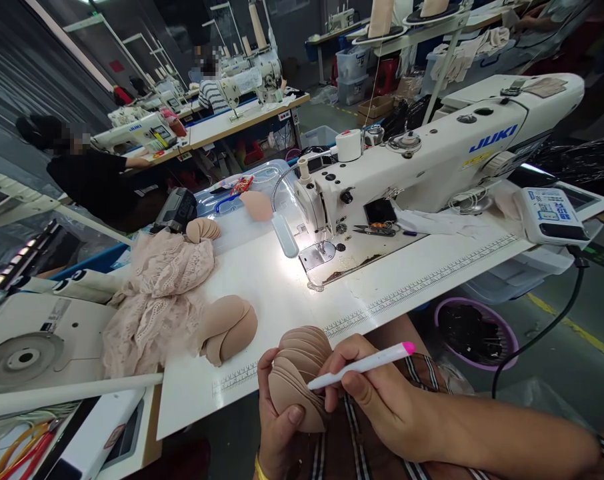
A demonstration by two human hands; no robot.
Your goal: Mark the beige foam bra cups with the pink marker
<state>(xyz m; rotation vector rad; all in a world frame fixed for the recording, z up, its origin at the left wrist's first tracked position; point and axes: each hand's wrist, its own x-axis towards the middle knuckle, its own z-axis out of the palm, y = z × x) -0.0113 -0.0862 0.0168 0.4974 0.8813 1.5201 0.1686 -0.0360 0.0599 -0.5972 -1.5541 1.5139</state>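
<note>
So the left hand (276, 430) is wrapped around a stack of beige cups (293, 360), thumb across the front one and fingers curled round the far side, a half-open kind of grip. The right hand (385, 397) is pinching a white pen with a pink end (365, 365), its tip right at the fanned edges, though I honestly can't tell if it's touching. The stack is up at the near edge of the white worktop (277, 287), over the lap, with a second beige pile (229, 327) lying just beyond it.
</note>
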